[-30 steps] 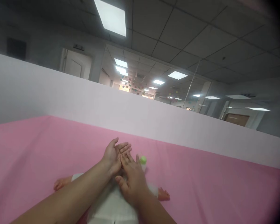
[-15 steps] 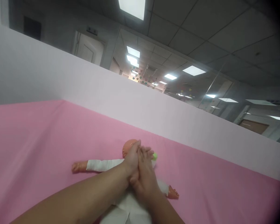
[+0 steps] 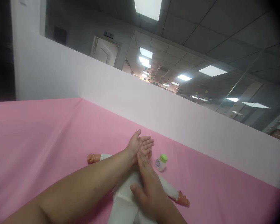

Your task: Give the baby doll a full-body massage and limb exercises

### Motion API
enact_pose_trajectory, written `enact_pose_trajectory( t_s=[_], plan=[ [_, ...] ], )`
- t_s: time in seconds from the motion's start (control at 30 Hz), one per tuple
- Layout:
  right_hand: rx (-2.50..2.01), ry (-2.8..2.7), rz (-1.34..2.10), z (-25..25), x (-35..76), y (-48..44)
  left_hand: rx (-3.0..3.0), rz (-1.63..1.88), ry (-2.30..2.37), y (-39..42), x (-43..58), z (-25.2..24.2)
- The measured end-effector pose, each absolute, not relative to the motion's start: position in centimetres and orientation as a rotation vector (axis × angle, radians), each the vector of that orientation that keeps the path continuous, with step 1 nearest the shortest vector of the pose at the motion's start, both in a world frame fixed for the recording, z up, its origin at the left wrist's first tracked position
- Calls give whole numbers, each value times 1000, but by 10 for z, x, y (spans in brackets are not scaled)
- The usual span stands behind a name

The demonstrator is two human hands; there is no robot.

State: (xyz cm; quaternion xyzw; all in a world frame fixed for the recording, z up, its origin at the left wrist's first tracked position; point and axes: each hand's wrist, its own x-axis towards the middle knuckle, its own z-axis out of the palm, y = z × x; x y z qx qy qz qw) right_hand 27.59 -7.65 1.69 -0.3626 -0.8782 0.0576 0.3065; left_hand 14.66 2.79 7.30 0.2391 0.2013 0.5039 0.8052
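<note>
**Doll (image 3: 127, 199) on a creased pink sheet (image 3: 46, 133)**

Smooth white wall (image 3: 130, 96) behind, panelled ceiling (image 3: 186, 28) above. Palm-up left hand (image 3: 140, 145) and straight-fingered right hand (image 3: 150, 185) touch, both empty, over the white-clothed doll; a rounded, green-capped bottle (image 3: 161, 163) sits nearby.

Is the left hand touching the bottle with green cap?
Apart: the head view shows pink surface between the left hand and the bottle.

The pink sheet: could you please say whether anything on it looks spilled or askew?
Nothing stands out: the translucent bottle with a green cap stands upright beside the white-clothed plastic doll, and no spill shows on the pink sheet.
</note>
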Motion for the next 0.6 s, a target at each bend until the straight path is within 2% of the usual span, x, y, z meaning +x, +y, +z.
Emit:
enact_pose_trajectory(
  t_s=[0.13,0.3,0.6],
  plan=[
    [-915,-2258,97,14,279,-77,517,966,387,10,164,67],
    [-1116,-2139,-20,10,294,-60,475,861,417,-8,188,58],
    [-1152,-2262,-28,12,290,-56,570,1030,421,15,150,79]
  ],
)
